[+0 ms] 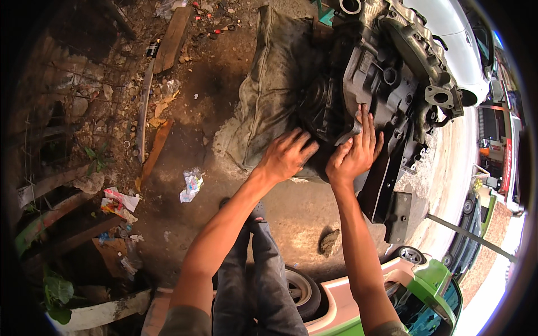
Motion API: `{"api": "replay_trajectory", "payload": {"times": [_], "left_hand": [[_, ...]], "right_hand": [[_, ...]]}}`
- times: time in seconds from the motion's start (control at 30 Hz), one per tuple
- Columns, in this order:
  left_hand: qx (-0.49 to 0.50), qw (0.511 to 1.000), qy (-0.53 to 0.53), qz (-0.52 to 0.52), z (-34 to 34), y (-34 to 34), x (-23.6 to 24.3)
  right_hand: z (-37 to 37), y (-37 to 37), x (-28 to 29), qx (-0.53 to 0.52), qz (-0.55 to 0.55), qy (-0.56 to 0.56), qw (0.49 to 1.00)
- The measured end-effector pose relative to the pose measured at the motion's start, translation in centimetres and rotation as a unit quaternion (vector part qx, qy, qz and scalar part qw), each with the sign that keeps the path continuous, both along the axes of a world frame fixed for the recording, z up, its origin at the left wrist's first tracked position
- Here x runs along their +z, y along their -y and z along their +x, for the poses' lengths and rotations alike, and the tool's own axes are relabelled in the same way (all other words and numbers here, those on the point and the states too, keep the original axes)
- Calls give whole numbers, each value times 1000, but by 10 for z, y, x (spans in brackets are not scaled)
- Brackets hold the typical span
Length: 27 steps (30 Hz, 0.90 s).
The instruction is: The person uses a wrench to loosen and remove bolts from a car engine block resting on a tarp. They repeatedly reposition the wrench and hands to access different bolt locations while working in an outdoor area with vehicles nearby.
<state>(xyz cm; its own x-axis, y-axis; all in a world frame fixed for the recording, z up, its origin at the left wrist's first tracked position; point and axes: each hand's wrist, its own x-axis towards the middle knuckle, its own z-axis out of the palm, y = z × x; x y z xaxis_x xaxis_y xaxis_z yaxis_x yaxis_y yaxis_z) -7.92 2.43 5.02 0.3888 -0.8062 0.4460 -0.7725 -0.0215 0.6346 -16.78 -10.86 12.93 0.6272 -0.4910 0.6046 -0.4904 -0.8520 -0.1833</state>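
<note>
A large greasy engine stands before me at the upper right, with a grey metal cover on its near side. My right hand lies against this cover, fingers stretched upward and the thumb apart. Beside that thumb, a grey metal edge shows; whether it belongs to the engine I cannot tell. My left hand is at the lower left of the engine, below a dark round pulley-like part. Its fingers are curled inward, and whatever lies within them is hidden.
Under the engine spreads a dirty grey sheet. Wooden planks and litter lie on the left. A stone sits on the ground near my legs. Behind me is a pink and green vehicle; a silver car stands beyond the engine.
</note>
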Motion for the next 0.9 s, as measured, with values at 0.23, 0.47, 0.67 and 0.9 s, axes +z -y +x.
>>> {"api": "replay_trajectory", "payload": {"times": [0.23, 0.47, 0.67, 0.9], "left_hand": [[3, 999, 45, 9, 11, -5, -5], [46, 998, 16, 34, 11, -19, 5], [-28, 998, 61, 9, 6, -7, 8], [-31, 998, -5, -58, 12, -1, -2]], "right_hand": [[0, -1, -1, 0, 0, 3, 1000], [-1, 0, -2, 0, -4, 2, 1000], [0, 0, -1, 0, -5, 3, 1000], [0, 0, -2, -2, -5, 0, 1000]]}}
